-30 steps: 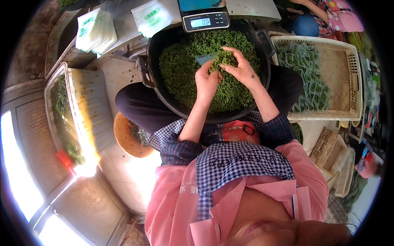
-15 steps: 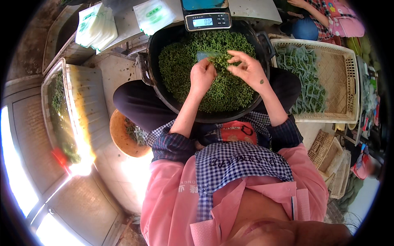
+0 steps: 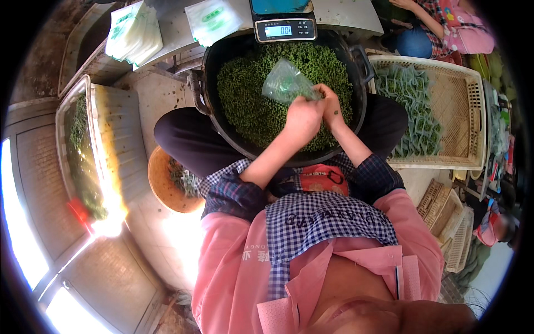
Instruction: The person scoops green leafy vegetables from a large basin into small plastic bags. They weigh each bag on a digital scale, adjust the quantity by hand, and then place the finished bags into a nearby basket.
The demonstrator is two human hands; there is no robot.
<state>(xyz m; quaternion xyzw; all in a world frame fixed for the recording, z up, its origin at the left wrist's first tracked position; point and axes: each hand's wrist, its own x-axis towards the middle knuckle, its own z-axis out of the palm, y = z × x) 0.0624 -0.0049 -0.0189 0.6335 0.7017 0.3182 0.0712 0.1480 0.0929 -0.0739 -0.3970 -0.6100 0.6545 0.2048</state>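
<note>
A clear plastic bag (image 3: 285, 79) with faint green print fans out above a big black tub (image 3: 227, 125), some green bits showing through near its gathered end. My left hand (image 3: 303, 119) is closed on that end, its knuckles up. My right hand (image 3: 331, 107) meets it there, with thumb and fingers pinched on the same end of the bag; a small green leaf sticks to the back of this hand. Small round green berries, like green peppercorns (image 3: 267, 125), fill the tub below both hands.
Beyond the tub stands a digital scale (image 3: 285, 29), with stacks of flat bags (image 3: 133, 36) to its left. On the right, a plastic crate (image 3: 459, 111) holds rows of filled bags (image 3: 411, 108). An orange basin (image 3: 161, 186) sits by my left knee. A person (image 3: 428, 30) is at far right.
My left hand has moved right and nearer, against my right hand. The bag, small and folded before, now spreads out to the far left of my hands. My right fingers have closed.
</note>
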